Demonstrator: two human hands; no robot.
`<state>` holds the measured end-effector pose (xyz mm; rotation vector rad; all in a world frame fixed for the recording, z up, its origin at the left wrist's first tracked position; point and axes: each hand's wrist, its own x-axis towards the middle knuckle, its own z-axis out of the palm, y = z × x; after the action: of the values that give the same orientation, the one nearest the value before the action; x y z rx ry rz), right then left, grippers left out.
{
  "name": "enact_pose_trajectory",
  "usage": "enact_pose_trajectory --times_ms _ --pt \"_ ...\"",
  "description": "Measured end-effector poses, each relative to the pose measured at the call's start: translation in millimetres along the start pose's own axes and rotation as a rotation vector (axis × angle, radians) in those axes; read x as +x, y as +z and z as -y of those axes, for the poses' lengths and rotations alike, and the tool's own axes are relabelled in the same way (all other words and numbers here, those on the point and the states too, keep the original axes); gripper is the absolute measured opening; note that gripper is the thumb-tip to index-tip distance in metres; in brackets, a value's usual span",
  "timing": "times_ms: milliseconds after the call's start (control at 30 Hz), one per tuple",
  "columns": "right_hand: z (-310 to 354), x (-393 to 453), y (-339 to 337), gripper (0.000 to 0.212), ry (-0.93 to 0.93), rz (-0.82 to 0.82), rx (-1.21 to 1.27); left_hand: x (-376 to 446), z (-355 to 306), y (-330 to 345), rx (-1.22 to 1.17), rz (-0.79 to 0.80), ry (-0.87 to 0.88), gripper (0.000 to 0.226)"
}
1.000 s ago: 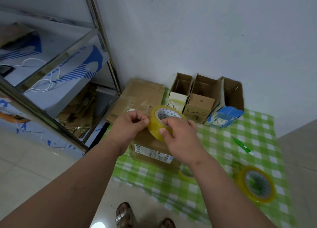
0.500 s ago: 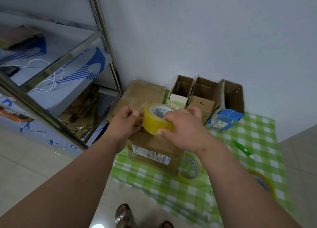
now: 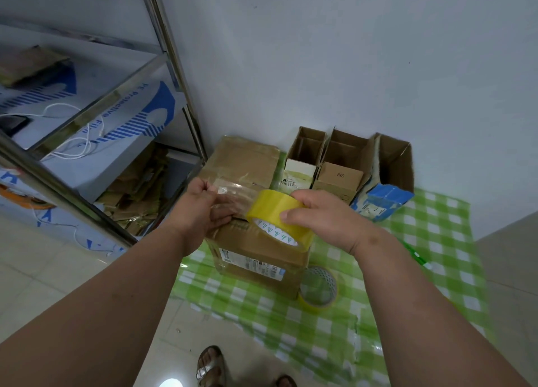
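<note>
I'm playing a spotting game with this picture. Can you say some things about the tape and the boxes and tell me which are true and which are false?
1. The right hand grips a yellow tape roll. True.
2. The left hand holds nothing. False: it pinches the tape strip pulled from the roll.
3. The cardboard box stands on a red cloth. False: the checked cloth is green and white.
4. A second tape roll lies on the cloth beside the box. True.
5. The small boxes by the wall are taped shut. False: their tops are open.
</note>
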<state>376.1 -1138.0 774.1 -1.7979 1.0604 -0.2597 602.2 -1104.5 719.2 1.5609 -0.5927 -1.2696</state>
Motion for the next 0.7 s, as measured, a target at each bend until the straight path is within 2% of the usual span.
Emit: enact_pose_trajectory --times_ms 133,233,333,433,533,567,633,700 --pt "-14 3 -5 0.016 0.006 0.014 0.048 1 -3 -2 0.144 -0.049 0.037 0.014" --pt "-21 8 0 0.030 0.024 -0.031 0.029 1 -1 -9 0.216 -0.058 -0.011 0.014" --pt "-26 12 6 0.037 0.043 -0.114 0.108 1 5 -13 0.171 -0.066 -0.031 0.012" --pt "-34 13 12 0.035 0.054 -0.125 0.354 0 12 -14 0.080 -0.078 -0.042 0.007" --pt "-38 15 17 0.090 0.129 -0.077 0.518 -1 18 -15 -0.016 -0.122 0.038 0.010" --pt "-39 15 18 0.102 0.141 -0.067 0.536 -1 20 -16 -0.041 -0.137 0.071 0.012" --pt "-38 16 20 0.109 0.144 -0.067 0.561 -1 22 -17 -0.076 -0.142 0.096 0.013" --pt "-38 17 22 0.101 0.122 -0.080 0.588 0 24 -20 -0.113 -0.121 0.084 0.011"
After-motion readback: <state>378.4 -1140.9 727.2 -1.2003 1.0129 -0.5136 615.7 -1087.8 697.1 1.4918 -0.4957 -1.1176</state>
